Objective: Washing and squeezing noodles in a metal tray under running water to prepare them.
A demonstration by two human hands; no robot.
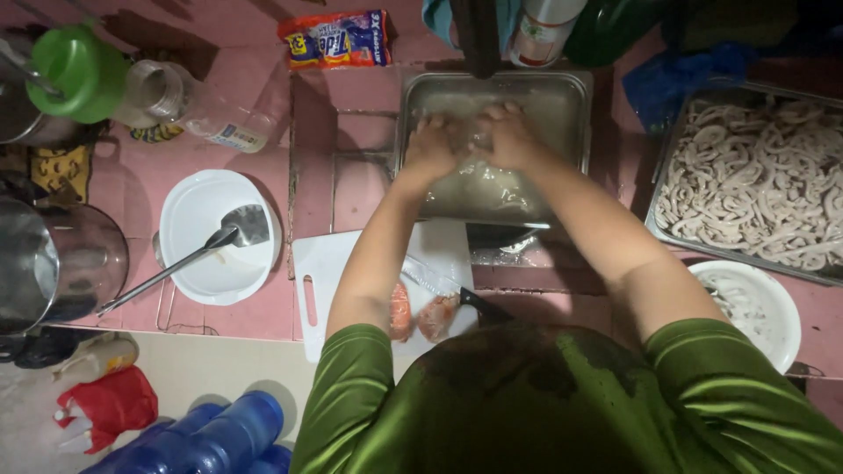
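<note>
— What did your hands have hold of?

— Both were down in the steel tray (571, 96), side by side and touching. My left hand (433, 145) and my right hand (507, 133) were pressed, fingers curled, onto a pale, wet mass (487, 189) lying in the tray's bottom. Whether my grip was closed around a piece of it or just pushing on it, I could not tell; the hands were blurred.

— And where did the tray sit?

— On the pink tiled counter (255, 320), straight ahead of me, its near edge just beyond the white cutting board (329, 263).

— What was on the board?

— Two pinkish pieces of raw meat (436, 316) and a knife (452, 290) lying slantwise, partly under my left forearm.

— Further out?

— To my right was a second steel tray (669, 154) heaped with pale curled strips (755, 184), and nearer me a white bowl (781, 329). To my left was a white plate (198, 206) with a metal spatula (206, 246) resting across it, then a big steel pot (53, 263) at the edge. At the far left stood a green lidded jug (79, 70) and a clear jar (198, 105) on its side. Behind the tray lay a bright packet (338, 39). Down on the floor were blue bottles (206, 439).
</note>
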